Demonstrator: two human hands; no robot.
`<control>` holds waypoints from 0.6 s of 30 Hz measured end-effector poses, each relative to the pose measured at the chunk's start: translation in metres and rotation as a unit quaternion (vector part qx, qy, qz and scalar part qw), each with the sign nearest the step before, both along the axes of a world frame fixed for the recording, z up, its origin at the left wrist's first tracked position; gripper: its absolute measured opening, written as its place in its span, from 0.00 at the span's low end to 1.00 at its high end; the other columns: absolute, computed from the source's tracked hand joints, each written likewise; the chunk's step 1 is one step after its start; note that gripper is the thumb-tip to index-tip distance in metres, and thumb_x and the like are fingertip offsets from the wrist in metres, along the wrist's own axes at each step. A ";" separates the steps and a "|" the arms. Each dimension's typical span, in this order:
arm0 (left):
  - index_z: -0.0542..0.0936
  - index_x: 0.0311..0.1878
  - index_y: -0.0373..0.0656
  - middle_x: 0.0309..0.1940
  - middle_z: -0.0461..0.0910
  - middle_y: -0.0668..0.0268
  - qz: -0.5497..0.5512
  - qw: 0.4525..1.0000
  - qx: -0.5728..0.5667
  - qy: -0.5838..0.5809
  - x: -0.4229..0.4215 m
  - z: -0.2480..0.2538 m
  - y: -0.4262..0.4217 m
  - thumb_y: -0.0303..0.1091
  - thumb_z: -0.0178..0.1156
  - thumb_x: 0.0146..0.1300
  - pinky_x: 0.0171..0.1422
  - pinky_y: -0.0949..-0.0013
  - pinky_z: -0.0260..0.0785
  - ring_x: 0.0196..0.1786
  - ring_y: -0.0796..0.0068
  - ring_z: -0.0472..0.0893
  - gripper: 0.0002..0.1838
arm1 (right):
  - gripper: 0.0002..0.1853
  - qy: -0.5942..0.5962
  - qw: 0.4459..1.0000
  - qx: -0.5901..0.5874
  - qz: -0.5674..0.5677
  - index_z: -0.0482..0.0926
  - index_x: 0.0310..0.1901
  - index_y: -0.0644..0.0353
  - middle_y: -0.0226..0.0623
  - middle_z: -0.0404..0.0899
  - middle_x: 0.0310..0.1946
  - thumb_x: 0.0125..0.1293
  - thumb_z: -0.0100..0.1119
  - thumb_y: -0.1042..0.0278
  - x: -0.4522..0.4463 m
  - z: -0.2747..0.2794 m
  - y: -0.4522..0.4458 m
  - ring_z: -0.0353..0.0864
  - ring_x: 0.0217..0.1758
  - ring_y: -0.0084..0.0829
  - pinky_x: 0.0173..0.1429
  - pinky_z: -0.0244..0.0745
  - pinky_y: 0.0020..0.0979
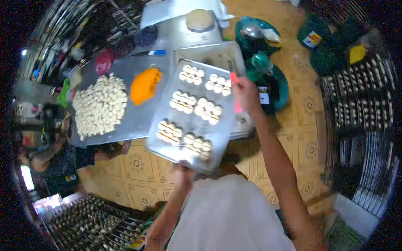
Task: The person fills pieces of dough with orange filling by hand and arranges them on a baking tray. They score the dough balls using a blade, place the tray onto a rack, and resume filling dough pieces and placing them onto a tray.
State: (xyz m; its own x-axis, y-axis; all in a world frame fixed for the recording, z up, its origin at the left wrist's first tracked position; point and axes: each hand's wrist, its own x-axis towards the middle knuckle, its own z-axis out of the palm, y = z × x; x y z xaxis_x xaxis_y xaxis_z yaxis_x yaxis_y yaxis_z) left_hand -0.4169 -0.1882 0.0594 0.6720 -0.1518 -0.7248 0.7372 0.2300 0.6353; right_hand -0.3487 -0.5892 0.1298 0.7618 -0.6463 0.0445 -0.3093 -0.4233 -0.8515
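A metal tray [193, 109] bears several clusters of pale dough pieces [207, 111] with dark lines between some of them. My left hand [183, 175] is closed on the tray's near edge. At the tray's far right corner is my right hand [246, 93], its fingers wrapped round the red handle of a knife [233, 75], blade pointing away from me. Beneath and behind the held tray lies a second metal tray [229, 49]. Both hands are slightly blurred.
On the table at the left are a heap of white dough pieces [100, 106] and an orange mound [145, 85]. Green tubs [281, 90] stand right of the trays. Racks of loaded trays [362, 98] line the right side. Another person [52, 159] is at the far left.
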 end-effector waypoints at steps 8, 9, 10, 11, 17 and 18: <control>0.78 0.60 0.37 0.43 0.85 0.63 -0.452 0.866 0.048 -0.208 0.101 0.055 -0.027 0.43 0.60 0.76 0.55 0.66 0.78 0.50 0.71 0.83 0.20 | 0.17 0.064 0.995 0.063 0.032 0.77 0.58 0.58 0.47 0.80 0.26 0.70 0.59 0.63 0.014 -0.028 0.095 0.83 0.26 0.38 0.34 0.77 0.41; 0.77 0.63 0.37 0.45 0.85 0.63 -0.415 0.869 0.056 -0.263 0.130 0.045 -0.038 0.41 0.61 0.75 0.54 0.67 0.77 0.50 0.71 0.83 0.21 | 0.17 0.069 0.995 0.063 0.031 0.77 0.58 0.58 0.47 0.80 0.26 0.70 0.59 0.63 0.029 -0.022 0.100 0.83 0.26 0.38 0.34 0.77 0.41; 0.75 0.67 0.38 0.47 0.84 0.63 -0.377 0.868 0.063 -0.318 0.164 0.045 -0.054 0.39 0.62 0.74 0.53 0.68 0.77 0.50 0.71 0.83 0.23 | 0.23 0.091 0.994 0.013 0.051 0.72 0.64 0.57 0.50 0.82 0.27 0.70 0.58 0.62 0.046 -0.010 0.109 0.84 0.29 0.46 0.35 0.77 0.47; 0.74 0.67 0.38 0.50 0.83 0.60 -0.393 0.852 0.116 -0.327 0.199 0.047 -0.069 0.37 0.63 0.73 0.54 0.69 0.77 0.51 0.71 0.82 0.24 | 0.28 0.116 0.990 -0.035 0.069 0.67 0.71 0.56 0.53 0.83 0.29 0.70 0.57 0.62 0.061 -0.003 0.118 0.85 0.31 0.53 0.36 0.78 0.53; 0.74 0.68 0.42 0.61 0.77 0.50 -0.369 0.596 0.257 -0.665 0.346 0.040 -0.161 0.33 0.67 0.62 0.69 0.56 0.67 0.61 0.51 0.78 0.30 | 0.28 0.144 0.987 -0.058 0.038 0.69 0.72 0.54 0.56 0.82 0.28 0.72 0.55 0.61 0.138 -0.017 0.139 0.84 0.33 0.57 0.38 0.77 0.53; 0.74 0.68 0.42 0.61 0.77 0.50 -0.373 0.599 0.251 -0.662 0.357 0.039 -0.165 0.33 0.67 0.62 0.69 0.56 0.67 0.61 0.51 0.78 0.30 | 0.28 0.140 0.987 -0.066 0.035 0.69 0.72 0.54 0.57 0.82 0.28 0.72 0.55 0.60 0.147 -0.019 0.139 0.84 0.33 0.57 0.39 0.77 0.54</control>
State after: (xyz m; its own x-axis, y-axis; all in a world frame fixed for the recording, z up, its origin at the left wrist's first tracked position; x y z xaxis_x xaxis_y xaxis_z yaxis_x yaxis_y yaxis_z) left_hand -0.0600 -0.3529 0.0980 0.5894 -0.7545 0.2886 -0.7113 -0.3154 0.6281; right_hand -0.2015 -0.4504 0.1107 0.7986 -0.5946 -0.0932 -0.4909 -0.5540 -0.6723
